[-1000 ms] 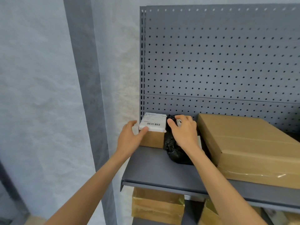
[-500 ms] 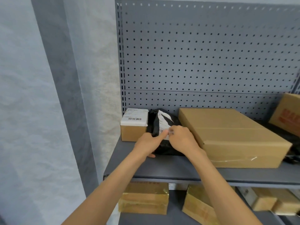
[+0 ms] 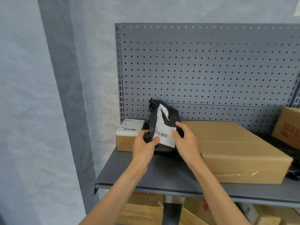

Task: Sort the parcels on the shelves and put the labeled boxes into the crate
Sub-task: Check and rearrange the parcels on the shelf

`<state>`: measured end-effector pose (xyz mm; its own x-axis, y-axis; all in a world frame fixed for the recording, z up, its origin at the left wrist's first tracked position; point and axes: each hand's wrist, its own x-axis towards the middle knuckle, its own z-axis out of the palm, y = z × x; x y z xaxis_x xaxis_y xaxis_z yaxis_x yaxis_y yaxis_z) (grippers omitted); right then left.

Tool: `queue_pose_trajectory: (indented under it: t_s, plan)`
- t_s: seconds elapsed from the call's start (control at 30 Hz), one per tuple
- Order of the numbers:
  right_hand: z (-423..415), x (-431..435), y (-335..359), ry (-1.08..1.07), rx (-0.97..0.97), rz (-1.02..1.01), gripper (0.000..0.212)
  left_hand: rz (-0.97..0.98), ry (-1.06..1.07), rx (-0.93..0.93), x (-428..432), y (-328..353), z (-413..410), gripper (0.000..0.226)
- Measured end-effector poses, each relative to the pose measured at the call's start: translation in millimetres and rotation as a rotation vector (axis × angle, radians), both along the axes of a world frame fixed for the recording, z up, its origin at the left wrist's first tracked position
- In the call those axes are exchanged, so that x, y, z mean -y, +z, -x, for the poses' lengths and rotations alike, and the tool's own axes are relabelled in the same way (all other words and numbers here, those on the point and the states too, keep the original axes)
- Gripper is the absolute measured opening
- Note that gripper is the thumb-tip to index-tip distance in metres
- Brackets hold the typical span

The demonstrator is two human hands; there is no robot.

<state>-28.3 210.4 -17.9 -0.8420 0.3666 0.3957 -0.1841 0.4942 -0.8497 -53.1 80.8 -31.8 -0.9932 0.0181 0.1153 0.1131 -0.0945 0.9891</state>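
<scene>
Back panel: grey pegboard behind the shelf; we see nothing hung on it.
Shelf: carries every parcel we speak of; no crate is in view.
Large box: flat brown carton just right of the bag, with no label on the faces we can see.
Black bag: this soft parcel now stands up on its lower edge between the 2 cartons; 0.5 s ago it lay lower, half folded.
Small box: at the shelf's left end, white barcode label on top; 1 s ago our left hand gripped it, now it does not.
Left hand: thumb and fingers pinch the bag's left edge.
Right hand: fingers curl round the bag's right edge, thumb on its label.
Label: the barcode faces us, so we judge this a check; the small box seems the crate candidate yet to go.
</scene>
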Motion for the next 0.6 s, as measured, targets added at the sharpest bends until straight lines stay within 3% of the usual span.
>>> queue_pose_trajectory:
  t_s: [0.2,0.33,0.6]
  plan:
    - [-5.8,-2.6,10.6,0.224,-0.082,0.475,0.047,-0.167,-0.039,-0.142,12.7,18.5,-8.4,0.025]
    - [-8.5,-2.4,11.4,0.203,-0.181,0.48,0.047,-0.245,-0.11,-0.135,18.6,16.3,-9.6,0.038]
    - [-7.9,4.7,2.5,0.157,-0.207,0.485,0.041,-0.308,-0.112,-0.075,23.3,12.5,-9.7,0.029]
